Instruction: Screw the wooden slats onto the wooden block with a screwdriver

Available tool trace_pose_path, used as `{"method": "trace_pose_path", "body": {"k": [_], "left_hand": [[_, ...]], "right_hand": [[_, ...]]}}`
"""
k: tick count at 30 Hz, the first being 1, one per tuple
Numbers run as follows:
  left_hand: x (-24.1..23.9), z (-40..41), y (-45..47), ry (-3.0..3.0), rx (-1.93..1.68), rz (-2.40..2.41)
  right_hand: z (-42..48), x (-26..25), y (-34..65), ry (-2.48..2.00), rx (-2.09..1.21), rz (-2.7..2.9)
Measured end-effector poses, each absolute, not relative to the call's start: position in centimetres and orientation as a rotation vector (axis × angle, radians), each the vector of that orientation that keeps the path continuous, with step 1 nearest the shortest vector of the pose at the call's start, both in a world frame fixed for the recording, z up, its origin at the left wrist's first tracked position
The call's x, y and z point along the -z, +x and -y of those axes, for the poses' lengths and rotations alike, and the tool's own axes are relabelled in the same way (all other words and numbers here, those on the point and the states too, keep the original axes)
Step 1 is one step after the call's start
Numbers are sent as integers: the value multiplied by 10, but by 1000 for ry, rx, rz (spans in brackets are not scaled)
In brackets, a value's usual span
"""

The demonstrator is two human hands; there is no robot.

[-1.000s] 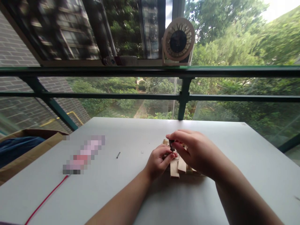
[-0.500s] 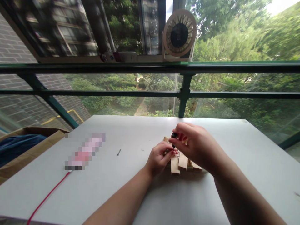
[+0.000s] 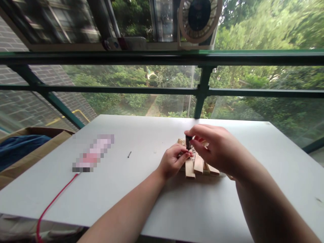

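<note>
My right hand [image 3: 215, 143] is closed on the black handle of a short, upright screwdriver [image 3: 188, 141], index finger at its top and thumb at its side. Just below, my left hand [image 3: 173, 158] pinches at the screwdriver's lower end; whatever lies between those fingertips is hidden. Both hands are over a small assembly of pale wooden pieces [image 3: 190, 168], some lying side by side with their ends toward me. My right hand covers part of the assembly. To the left, a thin dark screw or bit [image 3: 129, 154] lies on the white table [image 3: 121, 189].
A blurred-out pinkish slab [image 3: 93, 152] with a red cable [image 3: 57, 197] lies on the table's left. Beyond the left edge is a cardboard box [image 3: 58, 141] with blue cloth [image 3: 22, 146]. A green railing [image 3: 126, 58] runs behind, with a round fan [image 3: 199, 18] above it.
My right fingers have shifted on the screwdriver, and more of its handle shows. The left hand keeps its pinch. The view has tilted down slightly.
</note>
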State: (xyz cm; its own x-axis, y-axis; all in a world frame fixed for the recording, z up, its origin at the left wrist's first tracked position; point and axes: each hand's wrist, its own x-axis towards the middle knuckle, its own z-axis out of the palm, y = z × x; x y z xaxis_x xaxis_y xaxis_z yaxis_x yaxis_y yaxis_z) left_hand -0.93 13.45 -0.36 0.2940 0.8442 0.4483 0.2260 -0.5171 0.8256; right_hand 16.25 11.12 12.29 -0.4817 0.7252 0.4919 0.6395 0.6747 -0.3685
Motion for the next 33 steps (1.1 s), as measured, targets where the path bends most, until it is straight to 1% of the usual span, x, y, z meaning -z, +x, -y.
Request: {"method": "trace_pose_path", "body": {"k": [9,16,33], "left_hand": [[4,-137,-8,1947,-1250,-892],[4,-136,-10,1960,-1213,-901],[7,-136,-9,1967,-1233,-883]], "right_hand": [[-115,-122,158,-1213,-56,2227],[-110,-124,164,-1047,-223,2312],[-114,-123,167,-1123,-186,2217]]}}
